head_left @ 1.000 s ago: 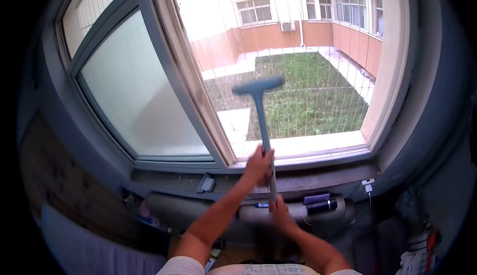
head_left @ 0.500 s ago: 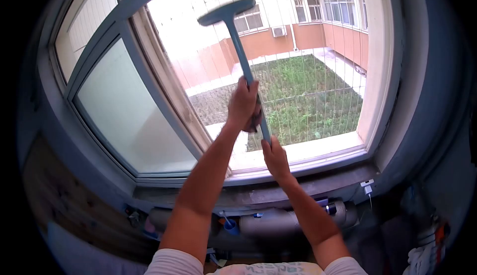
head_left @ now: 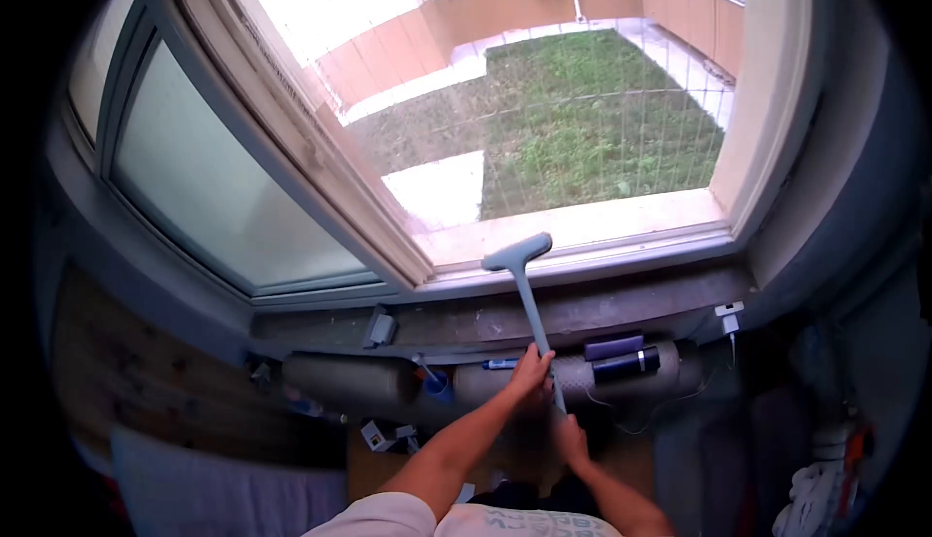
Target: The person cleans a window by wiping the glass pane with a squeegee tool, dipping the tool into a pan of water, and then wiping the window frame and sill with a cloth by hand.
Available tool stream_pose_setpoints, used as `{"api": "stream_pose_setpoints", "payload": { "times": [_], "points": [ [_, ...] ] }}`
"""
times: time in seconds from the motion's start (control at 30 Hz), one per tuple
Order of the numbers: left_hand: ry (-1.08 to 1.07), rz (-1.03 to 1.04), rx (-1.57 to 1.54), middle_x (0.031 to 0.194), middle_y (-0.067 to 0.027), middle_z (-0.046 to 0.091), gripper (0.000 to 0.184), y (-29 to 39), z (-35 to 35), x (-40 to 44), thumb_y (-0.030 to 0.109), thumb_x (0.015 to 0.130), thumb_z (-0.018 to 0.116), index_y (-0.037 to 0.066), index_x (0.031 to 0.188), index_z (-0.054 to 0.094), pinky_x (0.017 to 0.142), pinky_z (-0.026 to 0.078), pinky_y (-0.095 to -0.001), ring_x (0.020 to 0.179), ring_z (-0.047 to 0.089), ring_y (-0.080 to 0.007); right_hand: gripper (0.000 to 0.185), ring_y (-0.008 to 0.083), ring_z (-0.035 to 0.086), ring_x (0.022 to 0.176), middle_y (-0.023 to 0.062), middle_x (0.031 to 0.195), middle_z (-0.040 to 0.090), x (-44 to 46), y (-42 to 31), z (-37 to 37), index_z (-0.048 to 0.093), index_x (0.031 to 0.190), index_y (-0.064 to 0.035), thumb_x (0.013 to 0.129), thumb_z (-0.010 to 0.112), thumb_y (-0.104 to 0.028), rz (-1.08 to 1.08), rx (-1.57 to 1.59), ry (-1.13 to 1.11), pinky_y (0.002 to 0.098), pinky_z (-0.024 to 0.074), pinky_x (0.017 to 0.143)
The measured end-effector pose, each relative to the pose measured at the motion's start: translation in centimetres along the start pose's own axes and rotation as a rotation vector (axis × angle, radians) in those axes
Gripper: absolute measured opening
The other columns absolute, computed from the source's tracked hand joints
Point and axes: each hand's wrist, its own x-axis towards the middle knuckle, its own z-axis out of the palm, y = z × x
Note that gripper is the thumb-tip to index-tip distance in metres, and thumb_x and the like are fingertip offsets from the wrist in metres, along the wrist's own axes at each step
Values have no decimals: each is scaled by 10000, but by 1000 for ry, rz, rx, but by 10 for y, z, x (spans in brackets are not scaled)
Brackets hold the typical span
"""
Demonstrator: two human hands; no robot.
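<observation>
A blue-grey window squeegee (head_left: 530, 306) with a T-shaped head slants up and slightly left from my hands. Its head is at the inner edge of the window sill, in front of the open window. My left hand (head_left: 530, 372) is closed round the middle of the handle. Lower down, my right hand (head_left: 570, 438) grips the handle near its bottom end; this hand is a little blurred. The handle between the two hands is partly covered by my fingers.
A frosted window pane (head_left: 218, 183) stands at left. Below the ledge (head_left: 456, 318) are a radiator-like grey roll (head_left: 349, 382), a blue cup (head_left: 439, 386), a purple case (head_left: 614, 347) and a dark case (head_left: 626, 364). A white charger (head_left: 729, 319) with a cable is at right. Thin wires cross the opening.
Both hands have brought the squeegee down and toward me, from high in front of the window opening to sill level. The view has tilted downward.
</observation>
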Motion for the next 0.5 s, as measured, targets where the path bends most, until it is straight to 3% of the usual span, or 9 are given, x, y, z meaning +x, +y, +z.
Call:
{"api": "stream_pose_setpoints", "payload": {
  "times": [0.03,0.13,0.2,0.27,0.3,0.37,0.4,0.43,0.5],
  "points": [
    [-39,-3,-16,733,-161,563,321,1,3,-2,306,805,497,39,970,424,577,427,-379,649,571,-290,154,360,545,666,185,721,541,-1,2,-6,490,816,-33,827,426,-172,-103,-59,23,418,437,567],
    [45,157,-178,746,-167,561,327,41,-10,-24,303,794,522,24,944,438,595,426,-365,677,570,-284,156,344,536,693,169,797,528,-6,-30,-40,478,879,-34,811,452,-172,-34,141,101,415,433,595],
    [114,364,-155,742,-166,565,325,89,-29,-35,301,788,534,23,939,458,618,431,-370,696,571,-297,345,378,521,823,201,947,510,16,-74,-73,408,1056,-31,829,457,-286,-252,289,298,423,421,653],
    [144,476,-72,780,-137,567,329,170,-64,-57,275,787,548,11,958,452,592,436,-307,692,570,-204,479,418,489,907,236,1020,486,54,-139,-117,324,1168,-38,843,416,-377,-478,350,504,437,409,704],
    [166,514,-64,795,-145,572,345,209,-80,-64,287,784,548,17,977,452,590,441,-310,694,580,-217,484,411,484,919,238,1007,487,59,-178,-155,269,1199,-50,841,420,-338,-536,415,464,444,404,712],
    [227,638,-44,827,-150,582,352,287,-118,-86,278,781,551,41,1022,452,572,449,-315,681,596,-228,543,366,550,802,205,915,522,78,-241,-212,180,1253,-79,793,467,-107,-830,291,723,411,433,646],
    [267,722,-30,844,-146,587,348,320,-136,-100,257,781,554,59,1048,453,556,453,-317,667,601,-226,589,333,572,734,186,883,531,75,-270,-239,152,1274,-85,778,469,-54,-839,390,653,375,447,608],
    [326,829,-136,803,-140,584,343,345,-148,-111,236,774,565,59,1044,451,523,448,-311,613,595,-226,624,324,578,725,179,884,538,70,-295,-263,117,1293,-94,780,469,-64,-849,372,670,362,452,594],
    [502,1046,-222,767,-120,580,353,366,-167,-131,191,764,586,72,1063,442,484,446,-293,549,584,-201,594,348,548,874,213,1030,501,61,-330,-297,134,1305,-115,806,453,-75,-948,277,738,390,454,676]
  ]
}}
